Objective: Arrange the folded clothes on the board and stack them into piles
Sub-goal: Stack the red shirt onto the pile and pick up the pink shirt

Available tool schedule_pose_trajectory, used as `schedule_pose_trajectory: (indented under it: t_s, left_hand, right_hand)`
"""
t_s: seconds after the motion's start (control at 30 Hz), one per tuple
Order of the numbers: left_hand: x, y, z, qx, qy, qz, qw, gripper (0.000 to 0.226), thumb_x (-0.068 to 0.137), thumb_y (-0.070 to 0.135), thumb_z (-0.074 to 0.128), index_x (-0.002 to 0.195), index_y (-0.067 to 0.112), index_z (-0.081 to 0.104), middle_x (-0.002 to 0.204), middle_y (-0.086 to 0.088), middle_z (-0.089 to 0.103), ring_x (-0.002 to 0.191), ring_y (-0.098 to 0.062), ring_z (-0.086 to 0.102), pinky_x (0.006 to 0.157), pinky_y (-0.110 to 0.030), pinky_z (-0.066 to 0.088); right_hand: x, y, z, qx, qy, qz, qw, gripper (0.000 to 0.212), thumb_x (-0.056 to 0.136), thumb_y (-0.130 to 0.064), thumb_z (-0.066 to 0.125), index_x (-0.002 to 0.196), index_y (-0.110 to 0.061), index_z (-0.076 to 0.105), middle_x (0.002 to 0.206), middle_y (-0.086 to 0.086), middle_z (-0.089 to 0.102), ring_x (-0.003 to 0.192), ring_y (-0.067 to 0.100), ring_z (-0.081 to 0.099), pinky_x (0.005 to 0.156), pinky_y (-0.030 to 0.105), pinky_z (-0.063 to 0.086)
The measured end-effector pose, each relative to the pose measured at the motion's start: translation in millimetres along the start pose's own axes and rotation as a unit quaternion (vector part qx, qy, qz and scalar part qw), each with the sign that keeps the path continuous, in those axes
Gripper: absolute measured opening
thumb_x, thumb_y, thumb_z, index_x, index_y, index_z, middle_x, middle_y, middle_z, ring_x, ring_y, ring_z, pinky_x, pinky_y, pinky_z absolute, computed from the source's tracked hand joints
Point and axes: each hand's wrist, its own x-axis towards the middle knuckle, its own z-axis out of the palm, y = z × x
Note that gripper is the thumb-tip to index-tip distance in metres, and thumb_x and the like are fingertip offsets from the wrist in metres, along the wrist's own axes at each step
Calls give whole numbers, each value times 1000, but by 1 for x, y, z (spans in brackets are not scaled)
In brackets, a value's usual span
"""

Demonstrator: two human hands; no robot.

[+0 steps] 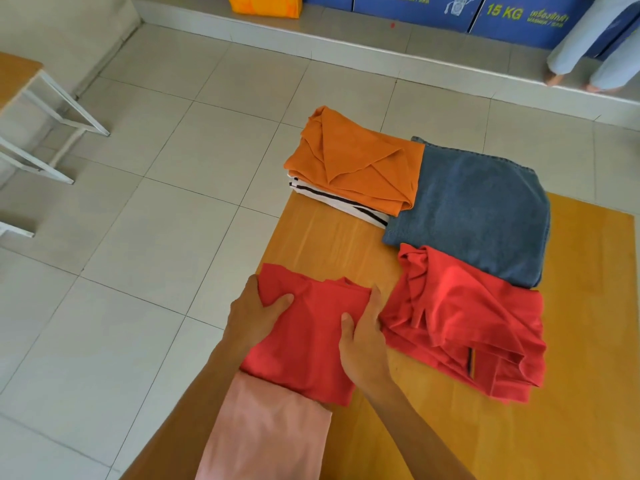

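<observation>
While over the board (571, 393), both hands' fingers on the red folded shirt (311, 341): left hand (256, 320), right hand (363, 344).

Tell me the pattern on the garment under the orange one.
White with black stripes, peeking out beneath the orange garment; head view.

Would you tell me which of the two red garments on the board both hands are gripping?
The smaller red garment at the board's near left edge, overlapping the pink cloth; the red one beside the jeans lies untouched.
</observation>
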Motion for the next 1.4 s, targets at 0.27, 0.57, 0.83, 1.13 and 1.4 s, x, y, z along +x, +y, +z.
schedule_pose_trajectory:
  t_s: [0.27, 0.57, 0.83, 1.13, 1.4]
  left_hand:
    - [46, 86, -35, -78, 12, 118, 990, 75, 74, 65, 72, 134, 28, 46, 125, 7, 60, 108, -18, 61, 91, -44, 54]
    - [136, 244, -57, -45, 33, 278, 959, 66, 87, 44, 69, 139, 16, 41, 133, -3, 57, 117, -23, 56, 90, -34, 46]
    - [223, 264, -22, 81, 22, 227, 970, 60, 89, 35, 67, 137, 11, 40, 125, -14, 60, 112, -35, 58, 90, -43, 50]
    - [266, 230, 15, 119, 59, 176, 975, 39, 101, 36, 44, 134, 16, 43, 120, -18, 53, 106, -39, 57, 88, -53, 50]
    - [247, 251, -1, 112, 97, 218, 965, 36, 100, 28, 49, 133, 16, 49, 121, -13, 61, 109, -34, 59, 78, -39, 46]
  right_hand:
    - [56, -70, -67, 30, 79, -146, 986, 35, 105, -15, 43, 135, -29, 55, 111, -33, 57, 95, -17, 56, 86, 8, 37]
    - [174, -161, -137, 12, 183, -190, 964, 34, 104, -19, 41, 134, -31, 55, 105, -12, 57, 90, 7, 54, 79, 21, 39]
    - [254, -154, -131, -18, 174, -114, 978, 35, 104, -16, 40, 135, -22, 56, 125, 5, 63, 101, 18, 56, 83, 26, 38]
    - [278, -116, -111, -67, 138, -104, 983, 38, 106, -19, 37, 140, -30, 51, 104, 0, 60, 89, 18, 55, 80, 32, 45]
    - [265, -125, -115, -24, 185, -113, 976, 37, 107, -18, 38, 138, -26, 56, 107, -6, 57, 93, 12, 51, 81, 26, 39]
